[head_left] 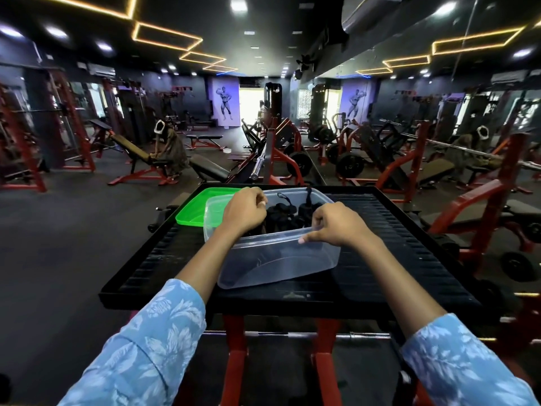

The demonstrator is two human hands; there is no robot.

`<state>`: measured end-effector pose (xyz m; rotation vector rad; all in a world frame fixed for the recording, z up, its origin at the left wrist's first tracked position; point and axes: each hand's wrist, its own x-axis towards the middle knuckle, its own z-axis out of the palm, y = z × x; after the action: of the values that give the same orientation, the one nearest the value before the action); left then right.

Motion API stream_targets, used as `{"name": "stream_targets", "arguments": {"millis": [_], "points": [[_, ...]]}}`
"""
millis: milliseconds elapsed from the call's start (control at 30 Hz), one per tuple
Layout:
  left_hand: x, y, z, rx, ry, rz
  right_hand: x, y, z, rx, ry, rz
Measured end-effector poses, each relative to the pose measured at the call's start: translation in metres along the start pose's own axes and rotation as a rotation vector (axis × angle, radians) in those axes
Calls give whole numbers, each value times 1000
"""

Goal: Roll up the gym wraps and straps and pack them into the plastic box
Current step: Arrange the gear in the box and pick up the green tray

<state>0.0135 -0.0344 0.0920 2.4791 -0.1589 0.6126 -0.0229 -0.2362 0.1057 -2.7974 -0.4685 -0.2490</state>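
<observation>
On the black platform [380,244], the clear box [278,259] is gripped at its near rim by the right hand [336,224] — black straps [281,215] lie inside, under the left hand [244,210], whose fingers are curled; what they hold cannot be told.

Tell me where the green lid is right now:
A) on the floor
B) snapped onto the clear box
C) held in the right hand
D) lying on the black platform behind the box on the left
D: the green lid lies flat on the black platform, behind the left side of the open plastic box, with neither hand on it.
</observation>
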Motion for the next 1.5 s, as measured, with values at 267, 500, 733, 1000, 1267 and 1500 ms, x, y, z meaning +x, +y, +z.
{"name": "stream_targets", "arguments": {"millis": [267, 500, 733, 1000, 1267, 1500], "points": [[14, 7, -4, 14, -71, 18, -9, -6, -3, 148, -54, 5], [19, -4, -1, 16, -61, -2, 52, -2, -11, -5, -231, -13], [19, -9, 7, 1, -6, 23, 89, -34, 20, -173, -641, 132], [18, -15, 6, 4, -6, 39, 92, -56, 37, -448, -819, 140], [17, -14, 6, -18, 3, 27, 85, -56, 26, -438, -705, 103], [17, -14, 5, -12, -2, 19, 96, -36, 21, -460, -454, 98]]}}
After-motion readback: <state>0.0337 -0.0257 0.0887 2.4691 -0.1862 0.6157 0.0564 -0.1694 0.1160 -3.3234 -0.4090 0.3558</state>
